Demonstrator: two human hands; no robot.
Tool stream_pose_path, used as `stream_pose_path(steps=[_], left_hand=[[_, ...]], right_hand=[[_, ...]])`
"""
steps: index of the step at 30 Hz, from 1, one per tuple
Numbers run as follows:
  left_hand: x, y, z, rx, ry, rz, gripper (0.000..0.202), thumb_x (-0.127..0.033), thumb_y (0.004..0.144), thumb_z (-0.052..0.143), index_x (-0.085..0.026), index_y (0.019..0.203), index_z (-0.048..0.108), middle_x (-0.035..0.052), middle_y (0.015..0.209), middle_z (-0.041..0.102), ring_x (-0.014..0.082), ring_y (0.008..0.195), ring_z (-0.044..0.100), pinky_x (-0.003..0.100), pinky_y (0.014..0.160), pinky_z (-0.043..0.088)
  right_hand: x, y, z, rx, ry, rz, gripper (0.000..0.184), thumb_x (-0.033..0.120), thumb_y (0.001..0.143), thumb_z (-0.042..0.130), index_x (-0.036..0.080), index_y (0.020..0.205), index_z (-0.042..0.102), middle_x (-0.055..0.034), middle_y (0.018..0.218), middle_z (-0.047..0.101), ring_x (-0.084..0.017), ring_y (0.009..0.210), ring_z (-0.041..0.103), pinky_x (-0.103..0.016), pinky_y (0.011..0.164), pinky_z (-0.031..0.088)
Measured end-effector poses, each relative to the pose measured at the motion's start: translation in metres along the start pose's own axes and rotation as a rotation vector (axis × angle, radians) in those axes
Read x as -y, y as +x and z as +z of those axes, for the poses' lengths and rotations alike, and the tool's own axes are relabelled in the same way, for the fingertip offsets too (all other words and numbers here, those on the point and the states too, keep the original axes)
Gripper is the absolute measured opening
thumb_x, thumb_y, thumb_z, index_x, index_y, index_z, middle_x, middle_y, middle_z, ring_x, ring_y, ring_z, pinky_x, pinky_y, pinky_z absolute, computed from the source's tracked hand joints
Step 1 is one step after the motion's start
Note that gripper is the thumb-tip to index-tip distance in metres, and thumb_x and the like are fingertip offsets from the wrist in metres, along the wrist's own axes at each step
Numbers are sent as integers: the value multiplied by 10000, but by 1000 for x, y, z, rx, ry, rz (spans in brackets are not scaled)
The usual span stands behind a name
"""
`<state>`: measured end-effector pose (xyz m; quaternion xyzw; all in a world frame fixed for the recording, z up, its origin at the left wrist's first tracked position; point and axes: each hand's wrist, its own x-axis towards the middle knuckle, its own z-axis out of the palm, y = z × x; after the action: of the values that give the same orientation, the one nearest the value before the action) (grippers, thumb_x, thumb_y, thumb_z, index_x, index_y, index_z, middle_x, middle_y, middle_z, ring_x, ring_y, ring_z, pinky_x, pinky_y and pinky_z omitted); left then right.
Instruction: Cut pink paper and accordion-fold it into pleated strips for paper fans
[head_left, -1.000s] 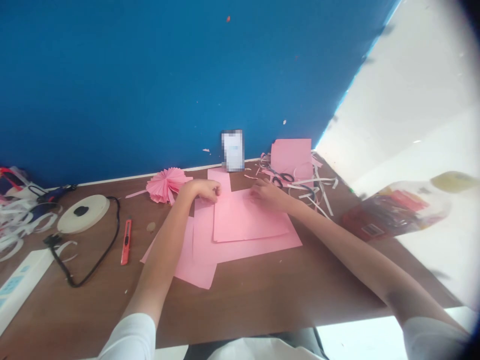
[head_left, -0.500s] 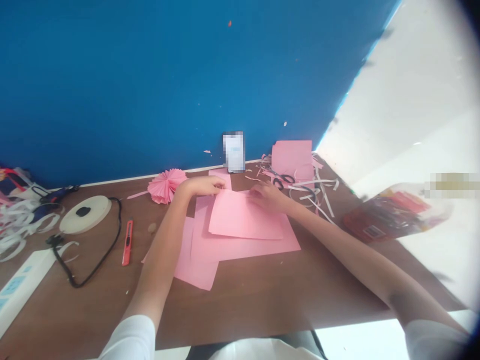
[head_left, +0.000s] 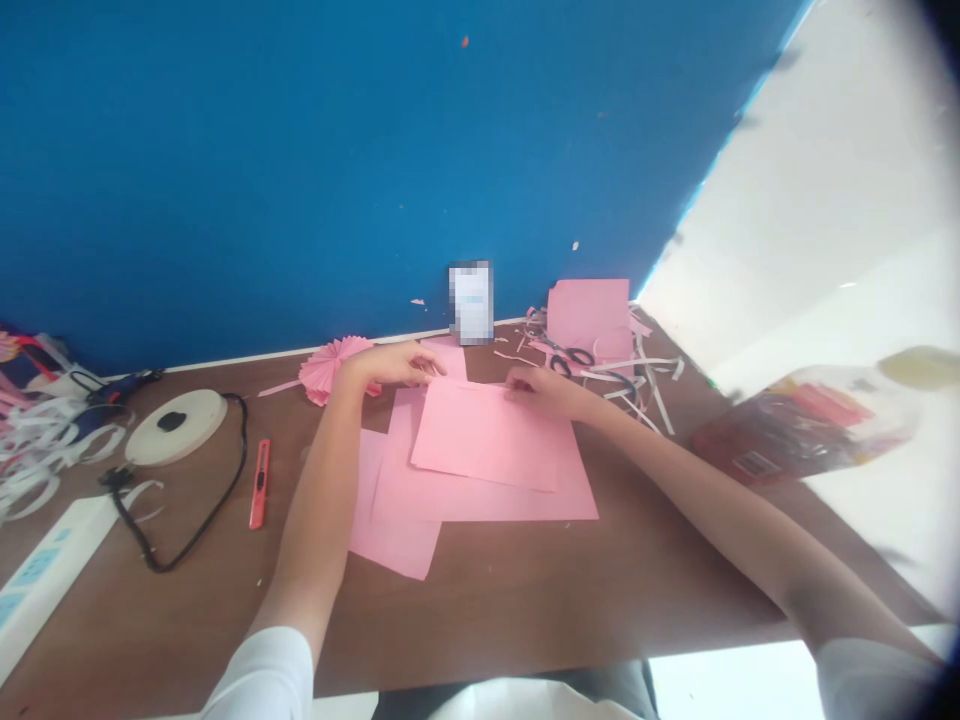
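Observation:
A smaller piece of pink paper [head_left: 487, 435] lies over a larger pink sheet [head_left: 480, 505] on the brown table. At its upper left corner, my left hand [head_left: 401, 364] has thumb and fingers closed on the far edge. My right hand [head_left: 547, 392] grips the same edge farther right, its fingers curled and partly hiding the paper. Another pink sheet [head_left: 401, 550] sticks out from under the larger one at the lower left. Behind my left wrist is a pleated pink paper rosette [head_left: 330, 368], partly covered by the arm.
A red box cutter [head_left: 259, 485], a white tape roll [head_left: 176, 428] and a power strip [head_left: 56, 565] with black cord lie left. Scissors [head_left: 574, 360], paper strips and a pink sheet [head_left: 589, 310] are at the back right. A phone [head_left: 472, 303] leans on the blue wall.
The smaller paper has turned slightly clockwise, its lower right corner now nearer me. The larger sheet has shifted a little too. My left hand has moved slightly left, and both hands stay at the far edge.

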<state>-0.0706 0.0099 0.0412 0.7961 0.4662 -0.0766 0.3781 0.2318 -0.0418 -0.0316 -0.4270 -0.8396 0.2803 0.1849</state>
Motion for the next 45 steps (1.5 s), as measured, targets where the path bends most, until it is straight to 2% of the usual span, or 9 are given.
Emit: stream_pose_path(steps=[5,11,16,20,23,25,31,40,45], left_hand=[[-3,-11,-5,-98,44,-121,504,-480,743,633,-255,1194,620,53,1134,683,207,1000,603,230,754,461],[-38,6,17,-204,139,88,478,-479,825,555,-243,1240,580,46,1316,585,199,1110,560,226,863,413],[-63,33,49,-26,215,197,404,-541,867,478,-207,1020,647,49,999,682,175,807,591,240,655,376],[-59,43,56,-4,226,238,320,-443,887,448,-176,857,621,38,835,639,148,675,522,255,578,308],[-50,46,54,-5,200,256,300,-412,873,444,-173,763,587,12,709,570,129,603,461,261,550,271],[-46,47,52,9,194,246,284,-398,852,459,-174,712,561,0,658,528,120,573,431,263,541,257],[-42,49,53,39,144,261,242,-366,800,487,-174,658,524,-20,608,477,104,531,386,264,519,237],[-29,43,49,42,63,154,175,-332,724,526,-185,630,527,-25,593,467,106,514,365,276,516,217],[-32,42,47,-45,148,55,228,-397,748,537,-189,667,582,-10,609,518,120,520,386,281,525,223]], right_hand=[[-2,1,1,-2,-23,-37,147,303,877,513,174,849,578,-16,795,595,-139,715,507,-240,638,314],[3,-1,0,13,-10,-116,159,327,888,529,180,879,588,-6,780,595,-132,690,492,-233,630,301],[13,-4,-2,-25,-43,-171,158,313,904,519,183,914,606,-6,761,604,-128,675,498,-227,624,293],[12,-3,-2,-29,-40,-144,170,307,888,541,187,961,637,-19,786,644,-136,696,536,-230,642,322],[3,-1,-1,-25,64,-102,254,315,865,565,180,1072,621,-28,834,676,-144,728,570,-235,664,364],[-3,0,1,4,146,-88,253,332,849,577,168,1034,631,-30,824,685,-146,722,581,-239,662,385],[-17,3,12,25,391,-34,275,433,787,642,160,810,620,-21,710,669,-134,613,566,-236,575,394],[-35,7,21,-77,543,-20,323,438,758,694,182,943,625,-19,769,657,-143,685,596,-257,625,458],[-30,4,20,-85,539,-36,320,441,767,690,183,946,628,-19,779,653,-144,695,600,-265,632,471]])
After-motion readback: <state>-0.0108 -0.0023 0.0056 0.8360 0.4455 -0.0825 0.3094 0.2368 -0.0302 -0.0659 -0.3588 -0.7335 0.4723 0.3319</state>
